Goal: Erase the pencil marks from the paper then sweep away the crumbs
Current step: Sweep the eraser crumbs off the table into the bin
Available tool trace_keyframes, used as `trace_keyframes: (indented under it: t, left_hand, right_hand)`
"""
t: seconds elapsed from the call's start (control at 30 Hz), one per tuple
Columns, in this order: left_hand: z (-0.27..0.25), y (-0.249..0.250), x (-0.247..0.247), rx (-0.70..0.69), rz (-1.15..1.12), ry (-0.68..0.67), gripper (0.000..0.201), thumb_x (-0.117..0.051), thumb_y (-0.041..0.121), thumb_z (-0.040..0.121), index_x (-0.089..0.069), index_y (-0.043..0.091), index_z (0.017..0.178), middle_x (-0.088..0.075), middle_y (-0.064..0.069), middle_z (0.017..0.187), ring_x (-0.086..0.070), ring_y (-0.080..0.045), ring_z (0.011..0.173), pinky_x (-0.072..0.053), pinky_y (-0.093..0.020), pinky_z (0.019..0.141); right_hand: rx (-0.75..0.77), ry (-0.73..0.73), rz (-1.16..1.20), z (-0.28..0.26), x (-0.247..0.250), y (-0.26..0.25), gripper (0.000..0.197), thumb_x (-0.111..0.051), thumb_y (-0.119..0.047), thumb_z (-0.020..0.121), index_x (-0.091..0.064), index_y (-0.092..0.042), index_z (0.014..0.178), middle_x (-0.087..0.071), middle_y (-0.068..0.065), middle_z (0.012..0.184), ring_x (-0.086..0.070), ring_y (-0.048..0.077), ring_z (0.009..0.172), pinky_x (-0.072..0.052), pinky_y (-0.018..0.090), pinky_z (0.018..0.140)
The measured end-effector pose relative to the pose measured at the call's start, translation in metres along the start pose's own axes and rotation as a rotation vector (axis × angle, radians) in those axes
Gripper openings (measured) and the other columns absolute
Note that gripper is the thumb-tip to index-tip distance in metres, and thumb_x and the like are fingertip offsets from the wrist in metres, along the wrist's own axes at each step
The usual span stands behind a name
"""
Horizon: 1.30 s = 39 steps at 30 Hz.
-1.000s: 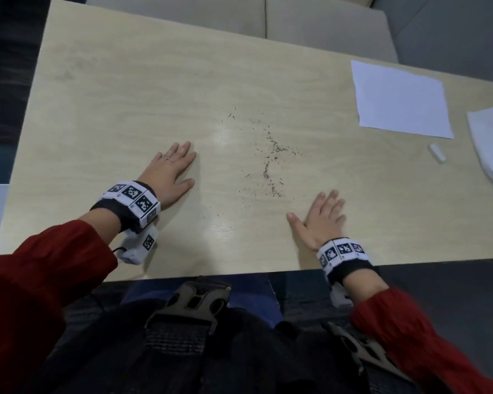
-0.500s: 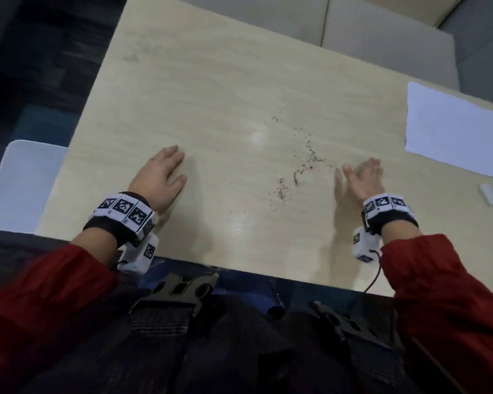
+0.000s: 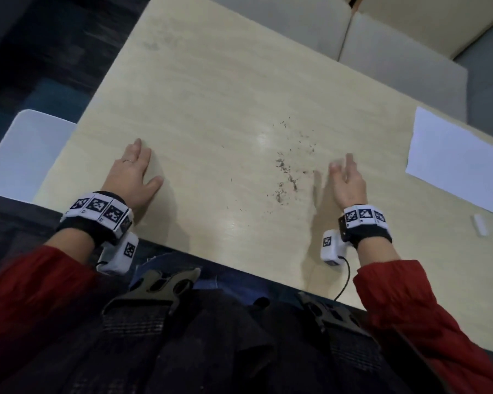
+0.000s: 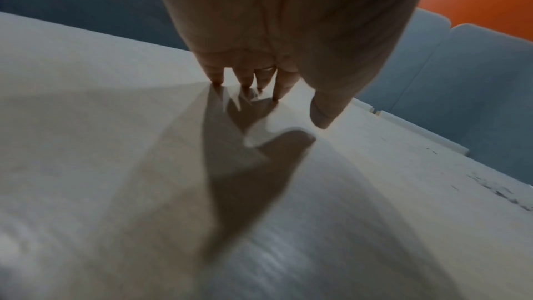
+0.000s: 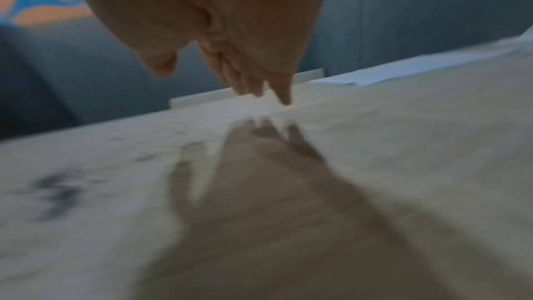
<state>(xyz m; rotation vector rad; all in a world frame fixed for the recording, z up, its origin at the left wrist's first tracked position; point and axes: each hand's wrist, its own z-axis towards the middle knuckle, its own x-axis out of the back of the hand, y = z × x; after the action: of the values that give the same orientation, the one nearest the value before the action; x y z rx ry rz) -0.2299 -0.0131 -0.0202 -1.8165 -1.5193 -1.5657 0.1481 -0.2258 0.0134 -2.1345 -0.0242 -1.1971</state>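
Note:
Dark eraser crumbs (image 3: 286, 174) lie scattered in a loose streak on the pale wooden table (image 3: 211, 81); they also show as crumbs (image 4: 501, 193) at the right of the left wrist view and as blurred crumbs (image 5: 57, 191) at the left of the right wrist view. My right hand (image 3: 346, 177) stands on its edge just right of the crumbs, fingers straight, holding nothing. My left hand (image 3: 134, 172) lies flat on the table well to the left, fingers straight. The white paper (image 3: 456, 163) lies at the far right, with a small white eraser (image 3: 480, 225) below it.
A white chair seat (image 3: 26, 152) stands off the table's left edge. Grey sofa cushions (image 3: 396, 52) run behind the far edge. The near table edge is close to my body.
My right hand moved from lying flat near the front edge up to the right of the crumbs and turned on its edge. The crumbs are bunched closer together. The left hand stayed.

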Motion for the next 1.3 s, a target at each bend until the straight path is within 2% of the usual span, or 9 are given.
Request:
trace_keyframes:
  t: [0.13, 0.37, 0.5, 0.67, 0.8, 0.9, 1.03, 1.13, 1.3]
  left_hand:
    - [0.001, -0.004, 0.0, 0.035, 0.017, -0.049, 0.076, -0.054, 0.033, 0.096, -0.013, 0.005, 0.154, 0.003, -0.013, 0.162, -0.002, -0.029, 0.15, -0.012, -0.044, 0.12]
    - [0.001, 0.01, -0.003, 0.095, 0.074, -0.123, 0.079, -0.049, 0.038, 0.098, -0.003, 0.007, 0.155, 0.013, -0.015, 0.161, 0.009, -0.031, 0.149, -0.005, -0.055, 0.117]
    - [0.003, 0.016, -0.005, 0.12, 0.091, -0.151, 0.078, -0.045, 0.04, 0.099, -0.001, 0.007, 0.155, 0.016, -0.018, 0.16, 0.012, -0.034, 0.148, -0.004, -0.058, 0.116]
    - [0.003, 0.023, -0.007, 0.129, 0.063, -0.156, 0.079, -0.047, 0.04, 0.098, -0.001, 0.01, 0.155, 0.018, -0.019, 0.159, 0.014, -0.034, 0.148, -0.002, -0.058, 0.115]
    - [0.002, 0.026, -0.01, 0.127, 0.071, -0.144, 0.08, -0.049, 0.041, 0.097, -0.003, 0.011, 0.155, 0.018, -0.02, 0.158, 0.014, -0.034, 0.148, -0.001, -0.059, 0.115]
    - [0.002, 0.03, -0.009, 0.106, 0.042, -0.137, 0.079, -0.049, 0.039, 0.098, -0.004, 0.01, 0.155, 0.018, -0.019, 0.159, 0.014, -0.031, 0.148, 0.0, -0.058, 0.115]
    - [0.002, 0.037, -0.008, 0.022, 0.021, -0.149, 0.077, -0.048, 0.035, 0.099, -0.005, 0.007, 0.155, 0.017, -0.017, 0.159, 0.013, -0.027, 0.149, -0.001, -0.05, 0.119]
    - [0.005, 0.048, -0.012, -0.006, 0.052, -0.164, 0.076, -0.047, 0.035, 0.099, -0.004, 0.008, 0.155, 0.016, -0.016, 0.16, 0.011, -0.025, 0.149, -0.001, -0.049, 0.119]
    - [0.005, 0.062, -0.022, -0.012, 0.099, -0.182, 0.077, -0.046, 0.038, 0.099, -0.002, 0.01, 0.155, 0.017, -0.014, 0.16, 0.012, -0.024, 0.149, 0.0, -0.05, 0.118]
  right_hand:
    - [-0.244, -0.163, -0.419, 0.006, 0.004, 0.029, 0.082, -0.021, -0.06, 0.097, 0.009, -0.008, 0.152, 0.023, 0.011, 0.157, 0.018, 0.03, 0.145, 0.001, 0.061, 0.115]
    - [0.12, -0.354, -0.565, -0.042, -0.078, -0.032, 0.093, -0.013, -0.074, 0.088, 0.026, -0.013, 0.146, 0.038, 0.015, 0.149, 0.034, 0.036, 0.137, 0.018, 0.058, 0.107]
    - [0.245, -0.348, -0.259, -0.036, -0.054, -0.032, 0.087, -0.026, -0.06, 0.096, 0.023, -0.01, 0.148, 0.025, 0.005, 0.157, 0.022, 0.019, 0.145, 0.015, 0.049, 0.113]
    - [-0.039, -0.239, -0.446, -0.013, -0.017, 0.011, 0.091, -0.018, -0.067, 0.093, 0.023, -0.006, 0.147, 0.028, 0.009, 0.155, 0.021, 0.026, 0.144, 0.002, 0.061, 0.115]
    - [0.178, -0.342, -0.307, -0.038, -0.061, -0.012, 0.1, -0.03, -0.065, 0.092, 0.028, -0.003, 0.144, 0.033, 0.012, 0.152, 0.028, 0.027, 0.141, 0.011, 0.05, 0.117]
    - [0.288, -0.473, -0.045, -0.044, -0.07, -0.036, 0.098, -0.04, -0.059, 0.093, 0.03, -0.014, 0.145, 0.024, 0.003, 0.157, 0.012, 0.022, 0.146, 0.001, 0.043, 0.12]
    - [0.112, -0.108, 0.193, -0.003, -0.027, -0.028, 0.085, -0.051, -0.039, 0.097, 0.01, -0.018, 0.152, -0.014, 0.003, 0.16, -0.024, 0.017, 0.144, -0.019, 0.023, 0.114]
    - [-0.05, 0.038, 0.029, 0.049, 0.018, 0.005, 0.079, -0.046, -0.039, 0.099, 0.004, -0.01, 0.153, -0.009, 0.012, 0.16, -0.017, 0.027, 0.146, -0.015, 0.03, 0.116]
    - [-0.076, -0.115, -0.176, 0.079, 0.027, 0.019, 0.084, -0.041, -0.042, 0.1, 0.013, -0.002, 0.15, 0.01, 0.017, 0.159, 0.008, 0.028, 0.148, -0.002, 0.04, 0.12]
